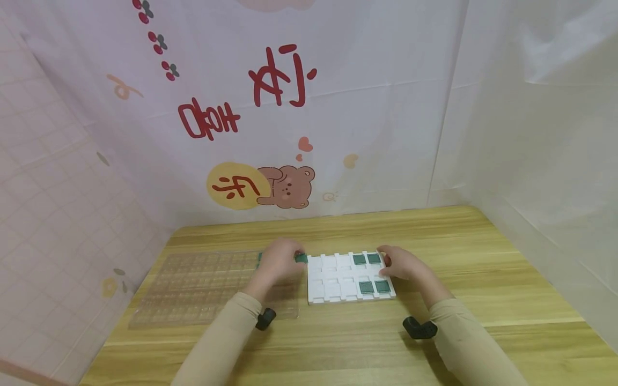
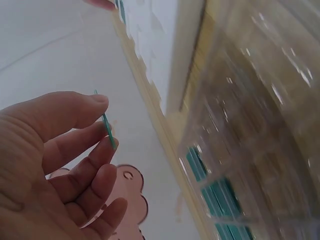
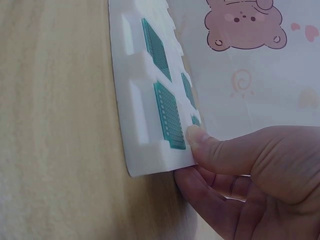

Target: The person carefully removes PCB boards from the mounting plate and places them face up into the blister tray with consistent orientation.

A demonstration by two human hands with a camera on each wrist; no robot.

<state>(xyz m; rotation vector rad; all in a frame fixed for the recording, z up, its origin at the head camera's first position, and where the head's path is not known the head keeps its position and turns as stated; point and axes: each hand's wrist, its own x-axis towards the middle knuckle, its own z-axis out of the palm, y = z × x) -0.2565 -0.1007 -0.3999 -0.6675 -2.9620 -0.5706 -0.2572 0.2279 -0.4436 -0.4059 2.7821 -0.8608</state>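
A thin green circuit board (image 2: pixel 108 127) is pinched between the thumb and fingers of my left hand (image 1: pixel 280 261), above the right side of a clear plastic tray (image 1: pixel 193 287). To the right lies a white tray (image 1: pixel 333 291) with two rows of recesses. Several green boards (image 1: pixel 367 287) sit in its right-hand recesses; the left-hand ones hold none. My right hand (image 1: pixel 403 264) grips the white tray's right edge, with the thumb on top and the fingers against the side and underneath, as the right wrist view shows.
More green boards (image 2: pixel 227 200) lie in the clear tray near its far right corner, partly behind the left hand in the head view. A wooden table (image 1: pixel 347 343) bears both trays. Printed white sheeting (image 1: pixel 376 134) hangs behind it and along the sides.
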